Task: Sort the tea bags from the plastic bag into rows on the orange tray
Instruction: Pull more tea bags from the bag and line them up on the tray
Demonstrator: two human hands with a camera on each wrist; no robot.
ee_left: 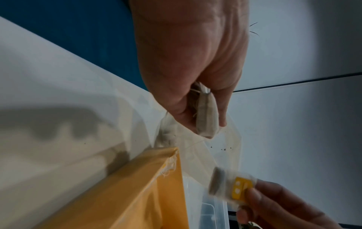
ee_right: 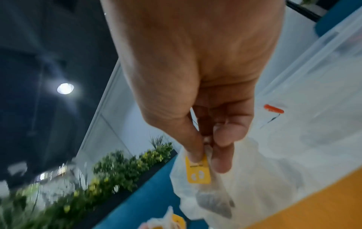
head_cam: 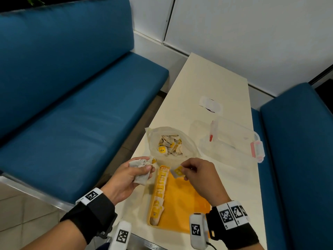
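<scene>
Tea bag in my right hand: I pinch one tea bag (head_cam: 177,172) between thumb and fingertips, its yellow tag facing up, just above the top end of the tray, at the centre of the head view.
My right hand (head_cam: 198,173): fingers curled in on that single bag; in the right wrist view my thumb presses the yellow tag (ee_right: 198,170) and the pouch hangs below it.
Bunch in my left hand: I hold several tea bags (head_cam: 139,170) crumpled together, left of centre in the head view.
My left hand (head_cam: 129,179): palm up, fingers closed around the bunch, beside the tray's left edge.
Orange tray (head_cam: 185,201): lower centre of the head view, between my wrists, on the table.
Row on the tray (head_cam: 159,193): one line of tea bags runs along its left wall, yellow tags showing.
Plastic bag (head_cam: 153,141): open, just above the tray in the frame, with loose tea bags (head_cam: 170,145) inside.
Clear box (head_cam: 234,139): right of the bag, with pink latches.
Table (head_cam: 212,82): pale, running to the upper centre.
Blue benches (head_cam: 72,87): along the left, and another at the right edge.
</scene>
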